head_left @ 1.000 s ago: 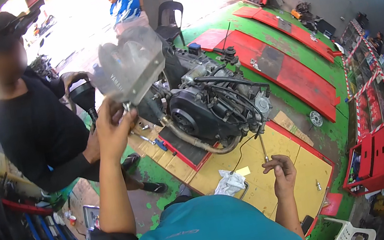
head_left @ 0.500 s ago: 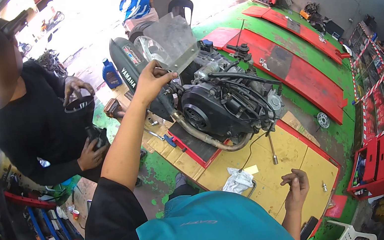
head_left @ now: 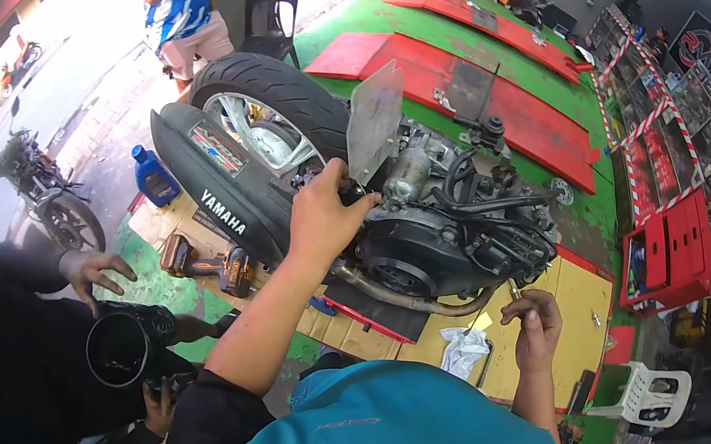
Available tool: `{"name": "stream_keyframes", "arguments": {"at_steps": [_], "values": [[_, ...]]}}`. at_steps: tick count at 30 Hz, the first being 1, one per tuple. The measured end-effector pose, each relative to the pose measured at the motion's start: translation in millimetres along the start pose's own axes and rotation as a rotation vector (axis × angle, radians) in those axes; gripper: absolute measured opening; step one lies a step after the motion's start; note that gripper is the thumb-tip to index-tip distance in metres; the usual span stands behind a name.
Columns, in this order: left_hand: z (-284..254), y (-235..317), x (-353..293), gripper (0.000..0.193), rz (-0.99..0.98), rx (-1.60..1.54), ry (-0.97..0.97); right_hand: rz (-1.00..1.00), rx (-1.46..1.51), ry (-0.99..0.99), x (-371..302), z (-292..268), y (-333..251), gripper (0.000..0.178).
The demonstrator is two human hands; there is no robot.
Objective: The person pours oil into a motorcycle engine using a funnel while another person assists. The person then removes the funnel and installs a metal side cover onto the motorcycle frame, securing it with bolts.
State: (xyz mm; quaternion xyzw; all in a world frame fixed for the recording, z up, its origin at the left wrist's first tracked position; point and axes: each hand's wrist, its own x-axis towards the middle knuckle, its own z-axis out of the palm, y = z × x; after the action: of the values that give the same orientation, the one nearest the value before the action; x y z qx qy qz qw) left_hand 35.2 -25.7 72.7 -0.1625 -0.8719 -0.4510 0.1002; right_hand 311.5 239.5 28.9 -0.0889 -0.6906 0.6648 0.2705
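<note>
My left hand [head_left: 328, 212] reaches to the upper side of the black engine [head_left: 402, 252]. Its thumb and fingers close at the lower corner of a clear, flat plate [head_left: 377, 121], which stands tilted up between the rear wheel [head_left: 270, 96] and the engine. My right hand [head_left: 538, 328] hovers over the yellow tabletop [head_left: 512, 355], fingers loosely bent and nothing visible in them. Just beyond its fingertips shows the end of a metal socket tool [head_left: 515, 290]. A crumpled white rag [head_left: 464, 351] lies to the left of that hand.
At left a co-worker holds a black container [head_left: 118, 350]. A cordless drill [head_left: 204, 263] and a blue bottle [head_left: 153, 175] stand on the table's left part. Red ramps [head_left: 485, 99] lie on the green floor, with a red tool cabinet [head_left: 672, 255] at right.
My left hand and the plate have come down and right, toward the engine. My view has shifted left, bringing the whole rear wheel into sight. The co-worker's container sits lower in view.
</note>
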Motion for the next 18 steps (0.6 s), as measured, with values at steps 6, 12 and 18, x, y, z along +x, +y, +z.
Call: {"name": "stream_keyframes", "arguments": {"at_steps": [6, 12, 18], "values": [[-6, -20, 13, 0.051, 0.017, -0.028, -0.108, 0.004, -0.076, 0.020, 1, 40, -12, 0.052], [-1, -15, 14, 0.049, 0.040, -0.063, -0.159, 0.013, -0.105, 0.043, -5, 58, -19, 0.052], [-12, -38, 37, 0.049, -0.002, -0.247, -0.412, -0.018, -0.061, 0.013, 4, 70, -26, 0.052]]}}
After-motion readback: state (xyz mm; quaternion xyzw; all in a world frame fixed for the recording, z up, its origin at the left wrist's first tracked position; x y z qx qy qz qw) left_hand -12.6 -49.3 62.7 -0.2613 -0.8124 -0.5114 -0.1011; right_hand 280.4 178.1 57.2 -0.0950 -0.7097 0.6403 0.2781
